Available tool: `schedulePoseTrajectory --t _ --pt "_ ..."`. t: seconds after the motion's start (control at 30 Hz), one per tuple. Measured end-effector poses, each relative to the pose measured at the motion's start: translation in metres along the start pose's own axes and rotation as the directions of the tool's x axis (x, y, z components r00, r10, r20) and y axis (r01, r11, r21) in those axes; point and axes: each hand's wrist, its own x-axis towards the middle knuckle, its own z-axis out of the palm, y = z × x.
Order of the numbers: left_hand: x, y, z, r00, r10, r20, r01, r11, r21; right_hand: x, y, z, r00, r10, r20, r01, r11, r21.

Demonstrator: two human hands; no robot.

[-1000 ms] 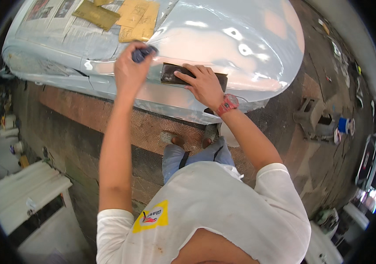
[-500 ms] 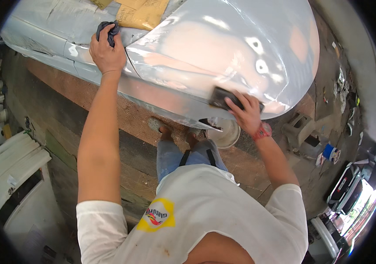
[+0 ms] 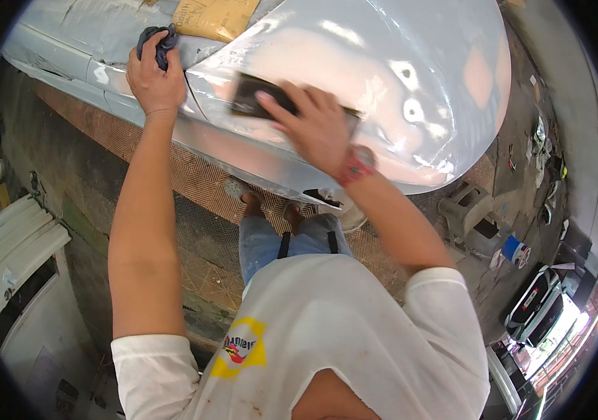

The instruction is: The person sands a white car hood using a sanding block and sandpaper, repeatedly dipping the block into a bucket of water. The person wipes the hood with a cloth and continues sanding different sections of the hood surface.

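A smooth, wet-looking light grey car body panel (image 3: pixel 411 147) with pinkish patches curves across the upper middle. My right hand (image 3: pixel 316 129) is closed over a long dark sanding block (image 3: pixel 253 96), which lies against the panel's pinkish area; hand and block are smeared by motion. At the upper left, my left hand (image 3: pixel 157 87) grips a crumpled dark cloth (image 3: pixel 164 45) on the neighbouring grey body section (image 3: pixel 68 52), left of the seam. Beside the cloth lies a yellow-brown paper sheet or packet (image 3: pixel 218 19) with print on it.
Below the panel's lower edge, a pale bucket (image 3: pixel 351 218) stands near my feet, partly hidden by my right forearm. A grey plastic stool (image 3: pixel 463 206) and a blue-and-white can (image 3: pixel 516 252) are on the floor at right. White vehicle parts (image 3: pixel 15 248) stand at lower left.
My right hand has swept the sanding block up and left across the panel, from its lower edge toward the seam. My left hand has shifted slightly left in view, still gripping the cloth.
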Motion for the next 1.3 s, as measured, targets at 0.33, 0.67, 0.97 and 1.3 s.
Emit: schedulePoseTrajectory --t 0.33,0.67,0.97,1.3 --pt "0.003 0.014 0.003 1.0 0.001 -0.014 0.0 1.0 0.027 -0.027 0.012 -0.023 0.999 0.04 0.036 -0.041 0.999 0.015" --pt "0.003 0.011 0.0 1.0 -0.013 0.005 0.013 1.0 -0.018 -0.151 0.091 -0.056 0.993 0.115 0.015 -0.112 0.986 -0.125" --pt "0.004 0.011 0.001 1.0 -0.008 0.022 0.008 1.0 -0.004 0.032 -0.021 0.008 0.998 0.019 -0.064 -0.014 0.997 0.081" --pt "0.002 0.016 0.003 0.999 -0.036 -0.017 0.036 0.999 -0.013 -0.073 0.032 -0.032 0.995 0.086 0.047 -0.085 0.996 -0.016"
